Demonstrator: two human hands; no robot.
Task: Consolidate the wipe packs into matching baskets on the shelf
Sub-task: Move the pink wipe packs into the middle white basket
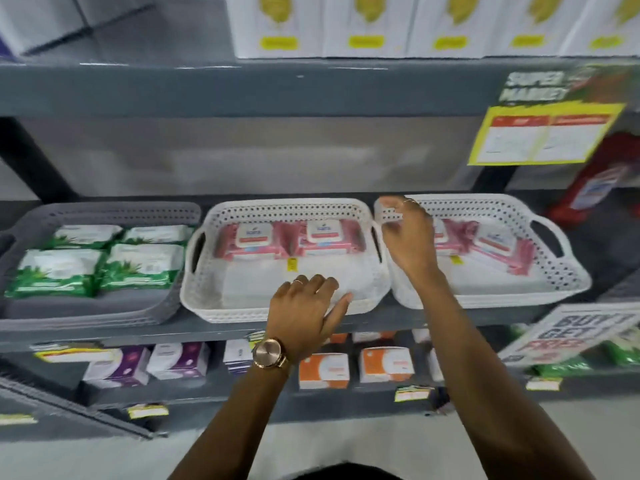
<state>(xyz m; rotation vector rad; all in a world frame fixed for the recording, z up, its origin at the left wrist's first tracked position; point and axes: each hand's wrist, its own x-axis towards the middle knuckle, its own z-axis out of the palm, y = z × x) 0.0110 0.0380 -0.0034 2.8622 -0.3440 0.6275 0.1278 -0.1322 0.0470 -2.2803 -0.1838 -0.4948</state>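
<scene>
Three baskets stand in a row on the grey shelf. The grey basket at the left holds several green-and-white wipe packs. The middle white basket holds two pink wipe packs along its back. The right white basket holds pink wipe packs lying askew. My left hand rests on the middle basket's front rim, fingers spread, holding nothing. My right hand hovers over the gap between the two white baskets with loosely curled fingers, empty, hiding part of a pink pack.
White boxes with yellow print fill the shelf above. A yellow price sign hangs at the upper right beside a red bottle. The shelf below carries purple, orange and green packs, with a tilted promotion sign at the right.
</scene>
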